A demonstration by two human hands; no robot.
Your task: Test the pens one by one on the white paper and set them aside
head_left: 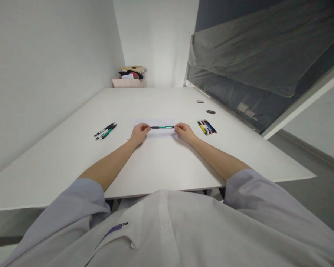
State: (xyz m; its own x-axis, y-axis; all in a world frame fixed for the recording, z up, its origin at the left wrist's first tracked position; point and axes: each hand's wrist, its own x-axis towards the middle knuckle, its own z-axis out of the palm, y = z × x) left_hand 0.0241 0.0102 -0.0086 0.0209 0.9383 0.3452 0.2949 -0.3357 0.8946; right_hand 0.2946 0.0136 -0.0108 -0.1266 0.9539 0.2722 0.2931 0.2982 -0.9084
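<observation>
A green pen (161, 127) with a black grip lies level between my two hands, above a sheet of white paper (156, 135). My left hand (140, 133) is closed, pinching the pen's black end between thumb and fingers. At the other end, my right hand (184, 131) pinches the tip, also closed. To the left on the table rests a small group of pens (105, 131), black, white and green. On the right, several pens (207, 127) lie side by side, with yellow, blue, red and black among their colours.
The white table (161, 167) runs back to a pinkish box (126, 83) with things piled in it. Two round grommets (210, 112) sit near its right edge. A dark partition (239, 89) partly draped with a grey sheet stands along the right, a white wall (52, 48) along the left.
</observation>
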